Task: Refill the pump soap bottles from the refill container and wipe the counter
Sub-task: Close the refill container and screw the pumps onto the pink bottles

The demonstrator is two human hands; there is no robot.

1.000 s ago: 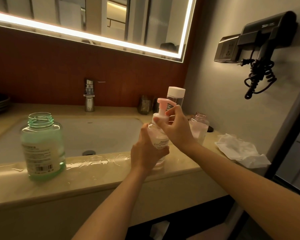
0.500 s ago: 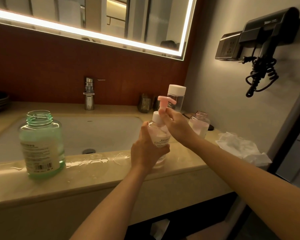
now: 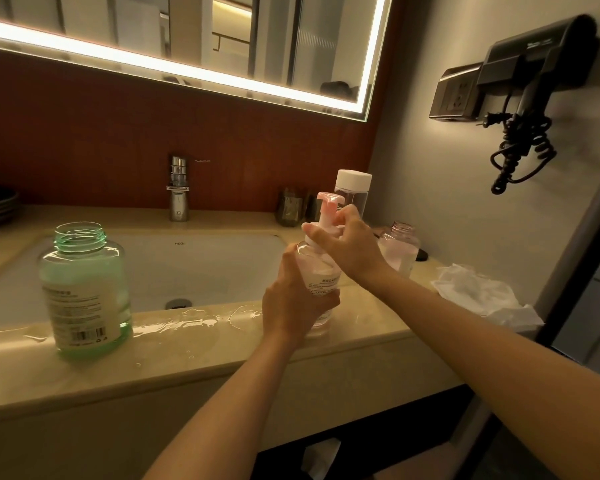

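My left hand [image 3: 297, 306] is wrapped round the belly of the pump bottle [image 3: 321, 280], the fingers [image 3: 326, 299] curled across its label and gripping it. The bottle stands upright on the tabletop [image 3: 187, 362], near the front edge and just right of the sink [image 3: 194, 268]. My right hand [image 3: 347, 251] comes in from the right over the bottle's neck; its fingers are closed round the collar of the pink pump [image 3: 328, 206], thumb on the near side, and the nozzle sticks up above my knuckles. I cannot tell whether the collar sits fully down on the neck, because my hand covers it.

The refill container [image 3: 85, 292], a big clear green jar with its mouth open, stands well to the left on the front strip of the tabletop. Between it and my left hand a thin spill [image 3: 194, 317] shines along the strip in front of the sink.

Behind my right wrist, toward the right-hand wall, stands a second pink bottle [image 3: 399, 251] with no pump on it. Behind the pump there is a clear bottle with a white cap [image 3: 353, 192], and beside that a small dark glass [image 3: 290, 207]. A crumpled white tissue [image 3: 482, 296] lies at the right end of the tabletop. The tap [image 3: 178, 188] rises at the back edge behind the sink, and a hair dryer [image 3: 534, 71] hangs on the right wall.
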